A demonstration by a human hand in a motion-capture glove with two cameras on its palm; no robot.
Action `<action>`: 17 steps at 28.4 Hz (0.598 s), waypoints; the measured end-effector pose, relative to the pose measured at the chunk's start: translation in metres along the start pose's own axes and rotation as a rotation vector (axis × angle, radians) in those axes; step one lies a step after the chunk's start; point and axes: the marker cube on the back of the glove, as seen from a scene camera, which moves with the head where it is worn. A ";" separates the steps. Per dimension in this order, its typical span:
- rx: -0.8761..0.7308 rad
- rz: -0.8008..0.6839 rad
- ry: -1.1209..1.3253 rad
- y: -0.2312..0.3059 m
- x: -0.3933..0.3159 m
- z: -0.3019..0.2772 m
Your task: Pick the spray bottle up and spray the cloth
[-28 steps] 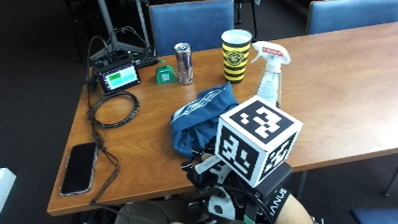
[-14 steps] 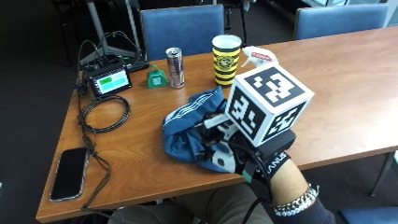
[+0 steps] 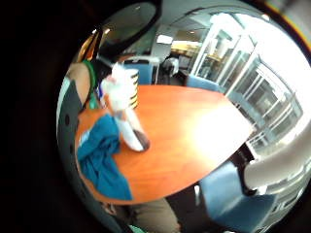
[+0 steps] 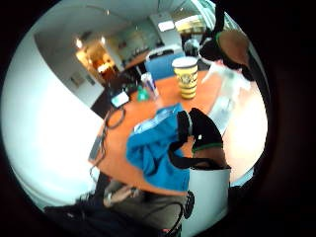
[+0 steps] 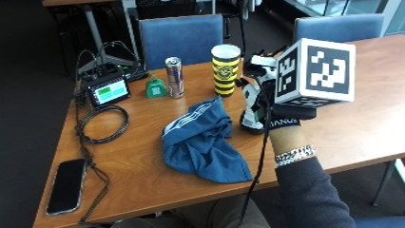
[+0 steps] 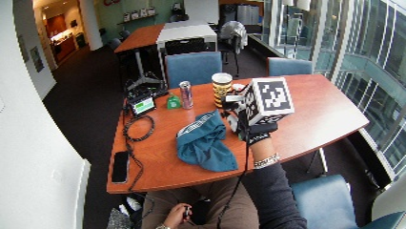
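My gloved hand (image 5: pixel 273 102) reaches the upright spray bottle (image 5: pixel 254 97), right of the cloth (image 5: pixel 202 142); I can't tell its fingers' state.

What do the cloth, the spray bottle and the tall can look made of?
Cloth: soft blue fabric, matte, crumpled in folds, with a pale striped band along one edge.
Spray bottle: probably plastic, translucent whitish body, white trigger head.
Tall can: likely metal, slim, silvery, with a shiny rim.

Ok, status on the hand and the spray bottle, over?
Gloved hand at the spray bottle, grip not visible. Bottle upright on table, beside blue cloth. Yellow cup close behind it.
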 end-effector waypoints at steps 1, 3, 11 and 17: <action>0.032 0.050 -0.006 -0.002 0.004 0.003; 0.062 0.131 -0.002 -0.002 0.011 0.010; 0.014 0.387 -0.078 0.007 0.029 0.047; 0.032 0.562 -0.396 0.017 0.044 0.075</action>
